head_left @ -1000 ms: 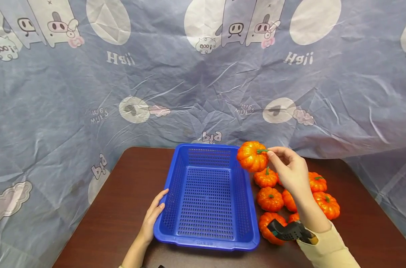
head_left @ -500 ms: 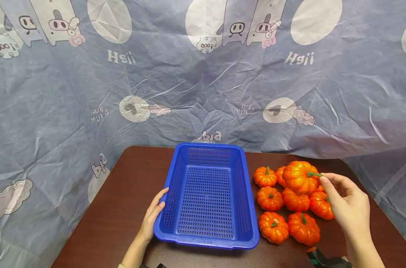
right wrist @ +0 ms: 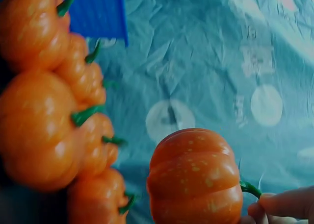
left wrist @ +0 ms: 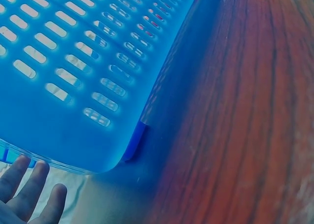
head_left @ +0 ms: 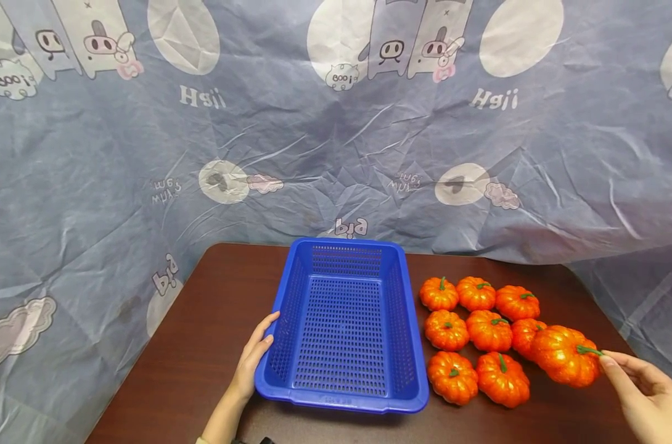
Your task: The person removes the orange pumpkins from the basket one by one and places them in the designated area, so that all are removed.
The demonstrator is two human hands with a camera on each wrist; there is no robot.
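My right hand point(head_left: 649, 388) pinches the green stem of an orange toy pumpkin point(head_left: 565, 356) between thumb and fingers, at the right end of the front rows. This pumpkin partly covers another pumpkin point(head_left: 527, 336) behind it; whether it touches the table is hard to tell. In the right wrist view, the fingertips point(right wrist: 274, 202) hold the curved stem beside the ribbed pumpkin point(right wrist: 194, 177). My left hand point(head_left: 249, 361) rests with extended fingers against the left rim of a blue perforated plastic basket point(head_left: 341, 404). The left wrist view shows those fingers point(left wrist: 37, 185) by the basket's edge.
Several more orange pumpkins point(head_left: 489, 331) stand in rows right of the basket, on a dark brown wooden table point(head_left: 192, 345). Nothing lies inside the basket. A grey-blue printed cloth point(head_left: 314, 142) hangs behind the table.
My right hand has carried the pumpkin from above the basket's far right corner rightward and down, to the right side of the pumpkin rows. The left hand and basket stay put.
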